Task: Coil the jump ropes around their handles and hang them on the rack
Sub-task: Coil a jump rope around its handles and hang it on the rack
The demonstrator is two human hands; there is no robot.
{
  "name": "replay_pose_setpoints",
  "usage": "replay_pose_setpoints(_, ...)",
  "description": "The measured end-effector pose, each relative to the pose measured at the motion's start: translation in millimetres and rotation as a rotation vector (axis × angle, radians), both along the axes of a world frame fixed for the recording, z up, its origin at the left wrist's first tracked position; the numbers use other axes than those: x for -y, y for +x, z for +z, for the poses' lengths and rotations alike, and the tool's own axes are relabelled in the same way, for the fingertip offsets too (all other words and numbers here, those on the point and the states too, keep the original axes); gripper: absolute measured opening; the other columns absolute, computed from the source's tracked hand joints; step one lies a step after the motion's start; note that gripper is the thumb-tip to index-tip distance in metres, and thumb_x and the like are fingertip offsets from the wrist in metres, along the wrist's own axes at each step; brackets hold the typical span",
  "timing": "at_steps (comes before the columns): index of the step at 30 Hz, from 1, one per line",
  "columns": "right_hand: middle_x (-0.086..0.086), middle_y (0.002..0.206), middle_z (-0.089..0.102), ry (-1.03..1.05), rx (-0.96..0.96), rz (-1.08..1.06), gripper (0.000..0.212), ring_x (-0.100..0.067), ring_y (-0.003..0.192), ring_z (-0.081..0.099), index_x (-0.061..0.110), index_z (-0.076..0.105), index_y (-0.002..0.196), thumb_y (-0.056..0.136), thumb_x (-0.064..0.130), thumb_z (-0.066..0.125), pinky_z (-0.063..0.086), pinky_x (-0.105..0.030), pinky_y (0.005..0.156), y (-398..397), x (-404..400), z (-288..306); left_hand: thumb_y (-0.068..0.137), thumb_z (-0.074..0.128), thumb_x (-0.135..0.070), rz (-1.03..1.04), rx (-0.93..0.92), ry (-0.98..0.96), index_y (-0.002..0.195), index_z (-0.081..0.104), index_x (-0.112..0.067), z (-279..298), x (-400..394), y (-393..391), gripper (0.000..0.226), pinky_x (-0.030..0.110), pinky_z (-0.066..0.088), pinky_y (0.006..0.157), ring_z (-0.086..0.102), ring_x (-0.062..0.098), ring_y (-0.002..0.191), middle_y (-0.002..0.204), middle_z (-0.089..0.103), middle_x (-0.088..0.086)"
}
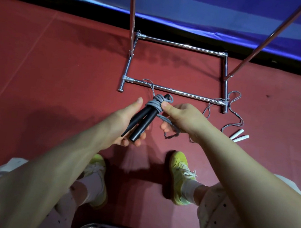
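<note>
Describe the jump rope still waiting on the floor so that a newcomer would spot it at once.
Start at the chrome rack base on the red floor and go to its near right foot. The loose rope trails from there toward the right. Its handles are white and it is uncoiled, unlike the black-handled rope in the hands.

Yellow-green sneakers [180, 177] stand on red floor [49, 80] near blue padding [208, 14].

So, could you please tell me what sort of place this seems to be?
Probably a sports hall or gym: red sport flooring, a blue barrier along its edge, and a metal rack with jump ropes.
</note>
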State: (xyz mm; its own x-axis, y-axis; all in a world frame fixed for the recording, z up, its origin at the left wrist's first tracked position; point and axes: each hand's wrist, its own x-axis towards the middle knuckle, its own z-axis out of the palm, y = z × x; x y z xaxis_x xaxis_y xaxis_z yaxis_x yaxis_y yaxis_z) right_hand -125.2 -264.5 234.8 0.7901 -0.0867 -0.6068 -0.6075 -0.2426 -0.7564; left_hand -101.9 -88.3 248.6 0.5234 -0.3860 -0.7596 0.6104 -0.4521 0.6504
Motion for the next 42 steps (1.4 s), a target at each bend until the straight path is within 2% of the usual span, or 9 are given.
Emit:
replay_pose_setpoints(5, -0.006, 0.051, 0.065, 0.078, 0.023, 0.01, 0.046, -0.025, 0.05, 0.06, 0.003, 0.056, 0.08, 0.098, 0.044, 0.043, 0.044, -0.03, 0.051, -2, -8, 1, 0.099, 0.026, -0.048, 0.014, 0.392, 0.16, 0.077, 0.055, -0.014, -8, 1, -1, 0.05, 0.024, 0.042, 0.046, 0.055, 0.018, 0.044, 0.058, 0.062, 0.003)
replay_pose_setpoints(9, -0.007, 0.065, 0.065, 0.292, -0.122, -0.065, 0.054, -0.017, 0.046, 0.06, 0.008, 0.056, 0.088, 0.092, 0.059, 0.038, 0.043, -0.019, 0.041, -3, -12, 10, 0.098, 0.027, -0.042, -0.156, 0.809, 0.346, 0.084, 0.049, -0.016, -17, -9, -2, 0.036, 0.042, 0.048, 0.079, 0.062, 0.029, 0.076, 0.074, 0.065, 0.003)
replay_pose_setpoints(17, -0.002, 0.077, 0.061, 0.404, -0.153, -0.121, 0.047, -0.011, 0.052, 0.053, 0.017, 0.062, 0.091, 0.077, 0.061, 0.056, 0.036, -0.023, 0.05, -4, -13, 2, 0.085, 0.047, -0.05, -0.282, 0.992, 0.452, 0.108, 0.055, -0.019, -20, -6, -3, 0.039, 0.039, 0.039, 0.092, 0.053, 0.031, 0.107, 0.108, 0.061, 0.006)
replay_pose_setpoints(20, -0.002, 0.068, 0.059, 0.361, -0.02, -0.163, 0.029, -0.009, 0.045, 0.048, 0.015, 0.062, 0.082, 0.088, 0.043, 0.059, 0.031, -0.019, 0.043, -4, -15, 0, 0.075, 0.056, -0.055, -0.233, 0.862, 0.397, 0.097, 0.052, -0.024, -16, -3, -2, 0.037, 0.034, 0.04, 0.083, 0.053, 0.021, 0.095, 0.098, 0.059, -0.001)
replay_pose_setpoints(23, 0.001, 0.054, 0.052, 0.324, 0.144, -0.181, 0.026, -0.012, 0.043, 0.042, 0.014, 0.058, 0.075, 0.079, 0.039, 0.063, 0.027, -0.021, 0.04, 0, -14, -1, 0.066, 0.068, -0.055, -0.035, 0.483, 0.136, 0.083, 0.056, -0.022, -6, 0, 2, 0.039, 0.026, 0.044, 0.064, 0.055, 0.016, 0.068, 0.072, 0.061, -0.007)
replay_pose_setpoints(26, 0.003, 0.048, 0.044, 0.422, 0.231, -0.184, 0.019, -0.011, 0.041, 0.039, 0.015, 0.05, 0.07, 0.071, 0.034, 0.054, 0.022, -0.021, 0.04, 3, -11, 3, 0.069, 0.043, -0.065, 0.053, -0.141, -0.187, 0.085, 0.067, -0.013, 15, 0, 2, 0.06, 0.028, 0.051, 0.063, 0.062, 0.019, 0.061, 0.072, 0.067, 0.005)
replay_pose_setpoints(29, 0.002, 0.046, 0.044, 0.532, 0.258, -0.106, 0.031, -0.011, 0.038, 0.039, 0.005, 0.05, 0.08, 0.067, 0.032, 0.057, 0.019, -0.027, 0.042, 0, -9, 6, 0.069, 0.029, -0.072, -0.027, -0.41, -0.417, 0.086, 0.073, -0.006, 21, -3, -3, 0.082, 0.034, 0.053, 0.061, 0.062, 0.023, 0.059, 0.074, 0.067, 0.011)
replay_pose_setpoints(33, -0.004, 0.047, 0.048, 0.6, 0.245, -0.009, 0.036, -0.016, 0.039, 0.044, 0.004, 0.052, 0.074, 0.071, 0.039, 0.059, 0.025, -0.03, 0.045, -1, -7, 7, 0.074, 0.026, -0.073, -0.039, -0.428, -0.467, 0.075, 0.07, -0.012, 21, -1, -7, 0.075, 0.019, 0.032, 0.041, 0.044, 0.013, 0.042, 0.056, 0.049, 0.001)
replay_pose_setpoints(42, -0.003, 0.055, 0.064, 0.247, -0.186, -0.045, 0.057, -0.015, 0.048, 0.06, 0.009, 0.061, 0.078, 0.089, 0.062, 0.044, 0.051, -0.027, 0.055, -9, -17, -4, 0.094, 0.018, -0.062, 0.084, -0.189, -0.093, 0.079, 0.06, -0.01, -4, 2, -7, 0.068, 0.018, 0.025, 0.041, 0.044, 0.012, 0.039, 0.052, 0.051, -0.001)
